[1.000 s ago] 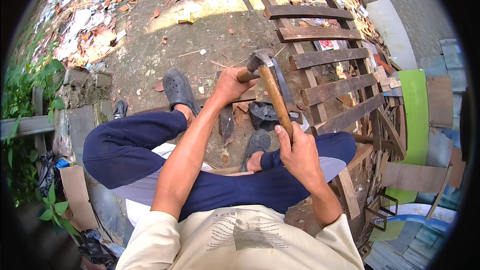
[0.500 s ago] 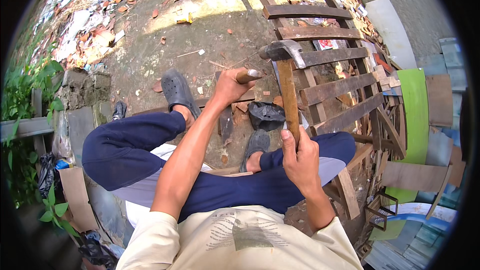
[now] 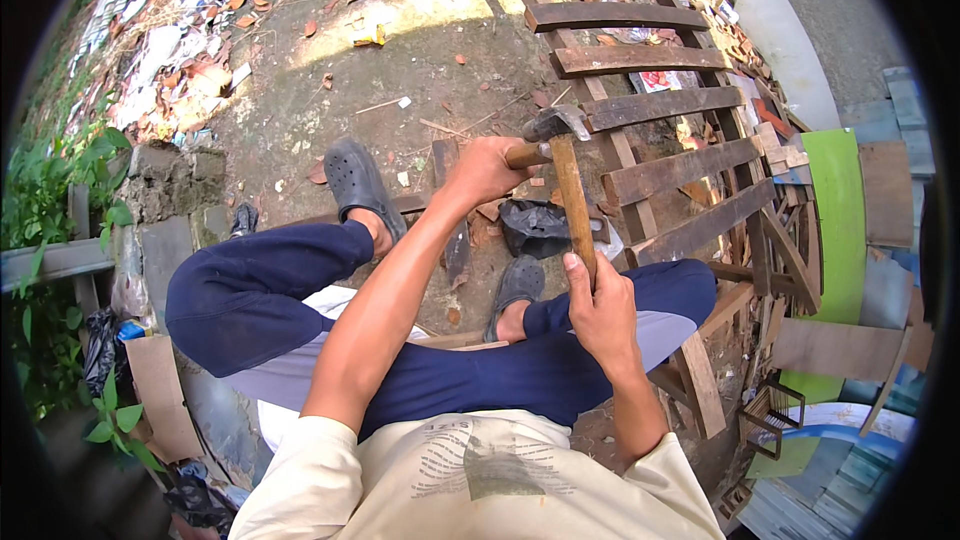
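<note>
Shifted rightward, the left hand (image 3: 485, 172) curls around a brown, rounded wooden handle (image 3: 522, 156); just right of it is a grey-metal-headed, wooden-handled hammer (image 3: 573, 192), gripped by the closed right hand (image 3: 605, 310).

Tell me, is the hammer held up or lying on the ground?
Held up: the right hand grips the hammer near its lower end. I cannot tell if it touches the stick in the left hand.

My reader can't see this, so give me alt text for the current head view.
The right hand grips a wooden-handled hammer, its head by the end of a rounded wooden piece in the left hand. Dark clogs rest on littered ground, a slatted wooden frame at right.
</note>
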A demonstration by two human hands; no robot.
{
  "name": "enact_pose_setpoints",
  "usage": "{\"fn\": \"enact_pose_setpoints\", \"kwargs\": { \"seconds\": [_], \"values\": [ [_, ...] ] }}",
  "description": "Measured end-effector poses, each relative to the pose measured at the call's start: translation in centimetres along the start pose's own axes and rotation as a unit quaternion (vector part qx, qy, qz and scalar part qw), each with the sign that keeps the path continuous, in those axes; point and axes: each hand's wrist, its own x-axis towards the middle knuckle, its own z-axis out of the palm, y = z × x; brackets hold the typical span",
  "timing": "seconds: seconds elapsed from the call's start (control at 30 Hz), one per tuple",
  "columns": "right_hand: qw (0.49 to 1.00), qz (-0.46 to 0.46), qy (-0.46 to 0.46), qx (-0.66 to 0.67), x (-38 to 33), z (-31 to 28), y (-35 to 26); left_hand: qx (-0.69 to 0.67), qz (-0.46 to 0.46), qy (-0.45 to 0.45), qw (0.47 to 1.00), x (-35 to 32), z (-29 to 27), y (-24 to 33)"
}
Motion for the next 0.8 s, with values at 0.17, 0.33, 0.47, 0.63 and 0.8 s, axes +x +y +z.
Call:
{"fn": "enact_pose_setpoints", "kwargs": {
  "seconds": [0.17,0.33,0.47,0.63,0.8],
  "values": [
    [0.990,-0.001,0.065,0.122,-0.8,0.3,1.5,0.012,0.023,-0.006,1.000,1.1,0.7,0.1],
    [1.000,-0.013,-0.007,-0.003,0.0,0.1,0.7,0.003,0.019,-0.021,1.000,0.8,1.1,-0.9],
    [0.998,-0.030,-0.056,0.023,-1.0,-0.1,-1.0,0.039,0.057,0.001,0.998,0.5,1.6,-2.1],
    [0.992,-0.098,0.028,0.073,-1.7,0.6,0.6,-0.024,-0.038,-0.023,0.999,0.9,-0.7,-1.8],
    [0.995,-0.047,0.005,0.083,-0.7,-0.1,-0.7,-0.048,-0.051,-0.019,0.997,0.3,-1.6,-2.0]
  ]
}}
